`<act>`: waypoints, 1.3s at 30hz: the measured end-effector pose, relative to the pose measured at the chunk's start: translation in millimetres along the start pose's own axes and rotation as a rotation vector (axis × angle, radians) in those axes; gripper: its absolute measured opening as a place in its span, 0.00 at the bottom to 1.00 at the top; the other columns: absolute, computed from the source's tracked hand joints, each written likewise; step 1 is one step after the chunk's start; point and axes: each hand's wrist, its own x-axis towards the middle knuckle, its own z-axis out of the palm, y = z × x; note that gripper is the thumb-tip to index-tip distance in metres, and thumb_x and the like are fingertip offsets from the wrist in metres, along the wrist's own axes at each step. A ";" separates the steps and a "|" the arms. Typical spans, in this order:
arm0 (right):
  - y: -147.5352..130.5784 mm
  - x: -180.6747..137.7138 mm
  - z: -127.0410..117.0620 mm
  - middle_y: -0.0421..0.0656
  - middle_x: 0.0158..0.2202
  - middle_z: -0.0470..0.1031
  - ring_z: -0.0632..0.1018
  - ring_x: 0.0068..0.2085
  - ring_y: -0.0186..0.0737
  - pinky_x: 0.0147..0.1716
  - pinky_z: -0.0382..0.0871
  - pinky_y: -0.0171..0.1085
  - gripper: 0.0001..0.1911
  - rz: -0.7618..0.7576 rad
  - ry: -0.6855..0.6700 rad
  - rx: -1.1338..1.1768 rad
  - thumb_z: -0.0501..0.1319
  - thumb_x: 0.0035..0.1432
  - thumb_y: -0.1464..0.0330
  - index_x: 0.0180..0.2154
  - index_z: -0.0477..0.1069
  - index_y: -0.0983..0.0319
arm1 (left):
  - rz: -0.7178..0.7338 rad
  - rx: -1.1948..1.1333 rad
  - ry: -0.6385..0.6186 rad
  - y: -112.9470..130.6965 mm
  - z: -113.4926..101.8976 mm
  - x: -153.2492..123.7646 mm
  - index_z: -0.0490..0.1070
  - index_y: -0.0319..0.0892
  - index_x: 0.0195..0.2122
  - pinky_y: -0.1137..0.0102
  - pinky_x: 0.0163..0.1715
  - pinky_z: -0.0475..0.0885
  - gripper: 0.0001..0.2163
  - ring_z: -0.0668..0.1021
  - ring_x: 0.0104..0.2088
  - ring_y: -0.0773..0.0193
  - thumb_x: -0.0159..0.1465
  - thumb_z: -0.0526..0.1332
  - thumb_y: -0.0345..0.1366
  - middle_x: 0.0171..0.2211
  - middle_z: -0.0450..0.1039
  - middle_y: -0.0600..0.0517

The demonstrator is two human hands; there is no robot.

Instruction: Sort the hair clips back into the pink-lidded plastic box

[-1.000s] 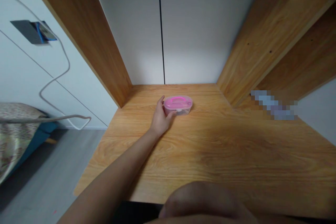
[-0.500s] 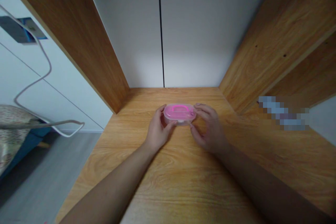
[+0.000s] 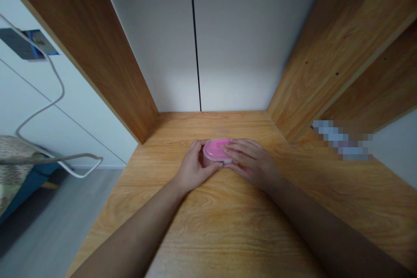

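A small oval plastic box with a pink lid and a pale, see-through body rests on the wooden desk top. My left hand is closed around its left end, thumb along the near side and fingers at the far side. Over the right part of the lid lie the fingers of my right hand, with the thumb at the near edge by the front clasp. That hand covers the box's right end and part of the raised pink handle on the lid.
Wooden side panels and a white back panel enclose the desk. A blurred-out item lies at the right. Left of the desk hangs a white cable, beside a bed corner above a grey floor.
My right hand has moved left, from the box's right end onto its lid, hiding more of it. My left hand keeps its hold. The view has shifted slightly.
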 end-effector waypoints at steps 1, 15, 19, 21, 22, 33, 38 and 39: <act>0.3 0.1 0.2 0.46 0.54 0.78 0.77 0.57 0.49 0.57 0.71 0.50 0.25 -0.022 -0.007 -0.014 0.67 0.62 0.64 0.60 0.67 0.53 | -0.017 -0.017 -0.016 -0.2 -0.8 -0.7 0.66 0.42 0.56 0.57 0.53 0.73 0.29 0.77 0.50 0.53 0.57 0.73 0.45 0.52 0.73 0.43; -4.7 1.4 8.6 0.42 0.54 0.78 0.76 0.58 0.48 0.58 0.71 0.52 0.27 0.051 0.012 0.084 0.68 0.60 0.68 0.60 0.68 0.48 | 0.007 0.076 -0.010 -6.6 1.5 -3.2 0.56 0.43 0.64 0.53 0.61 0.68 0.37 0.73 0.59 0.49 0.57 0.72 0.39 0.60 0.68 0.40; -8.6 -1.0 6.4 0.45 0.62 0.70 0.69 0.64 0.50 0.62 0.66 0.55 0.30 0.172 0.035 0.160 0.67 0.60 0.70 0.62 0.65 0.48 | 0.035 0.149 0.031 -14.9 1.4 -2.7 0.57 0.42 0.64 0.50 0.63 0.65 0.39 0.71 0.61 0.46 0.55 0.73 0.40 0.60 0.67 0.39; -8.0 -4.4 5.4 0.48 0.67 0.62 0.65 0.67 0.52 0.64 0.65 0.56 0.34 0.278 0.018 0.220 0.67 0.58 0.70 0.64 0.62 0.51 | 0.015 0.155 0.045 -17.5 1.4 -2.5 0.56 0.42 0.66 0.48 0.63 0.65 0.41 0.71 0.61 0.45 0.54 0.74 0.40 0.61 0.66 0.38; -6.8 -6.6 5.4 0.49 0.68 0.60 0.64 0.67 0.53 0.64 0.64 0.56 0.37 0.328 -0.002 0.252 0.67 0.57 0.71 0.66 0.60 0.52 | -0.005 0.156 0.047 -18.0 1.4 -2.5 0.54 0.41 0.67 0.48 0.63 0.65 0.43 0.70 0.62 0.44 0.53 0.74 0.39 0.61 0.65 0.37; 2.1 -13.6 6.1 0.49 0.60 0.71 0.74 0.59 0.51 0.60 0.69 0.51 0.38 0.464 -0.053 0.382 0.67 0.53 0.71 0.65 0.62 0.56 | -0.028 0.137 0.030 -16.5 1.9 -3.0 0.48 0.41 0.69 0.50 0.63 0.66 0.41 0.71 0.62 0.48 0.59 0.68 0.38 0.63 0.65 0.37; 10.6 -15.3 8.0 0.49 0.59 0.73 0.76 0.58 0.51 0.59 0.71 0.51 0.36 0.567 0.045 0.297 0.68 0.52 0.71 0.63 0.65 0.57 | -0.070 0.144 0.095 -20.6 1.9 -2.1 0.51 0.43 0.67 0.51 0.60 0.69 0.37 0.75 0.57 0.52 0.60 0.68 0.39 0.58 0.70 0.40; 14.3 -16.8 9.7 0.49 0.59 0.73 0.77 0.57 0.50 0.58 0.72 0.50 0.36 0.615 0.072 0.296 0.68 0.52 0.71 0.62 0.65 0.57 | -0.083 0.146 0.106 -20.9 1.6 -2.0 0.52 0.43 0.67 0.51 0.59 0.69 0.36 0.76 0.56 0.53 0.61 0.67 0.39 0.57 0.71 0.40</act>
